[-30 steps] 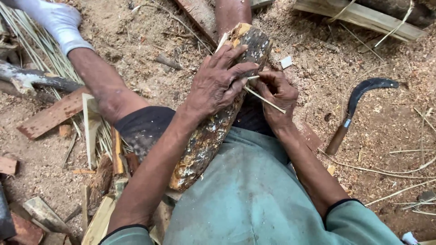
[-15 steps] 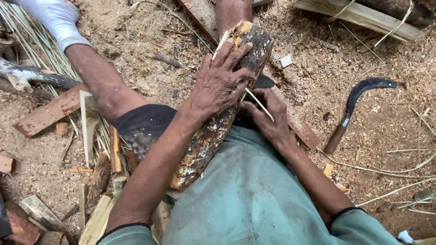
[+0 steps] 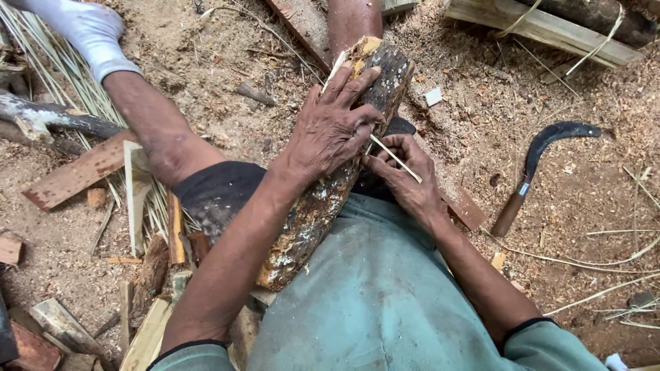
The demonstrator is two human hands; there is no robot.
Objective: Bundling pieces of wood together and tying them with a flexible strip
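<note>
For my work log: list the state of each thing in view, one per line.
left hand: pressed flat on the log
right hand: pinching the thin strip
log: propped slanted across the lap
thin strip: held against the log
sickle: lying on the sawdust, unheld

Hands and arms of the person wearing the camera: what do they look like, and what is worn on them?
Both hands, the left hand and the right hand, are bare: no gloves, rings or watch. The forearms are bare too. Grey-green sleeves with dark cuffs are pushed up near the elbows. The hands look weathered and veined, with dusty fingers.
</note>
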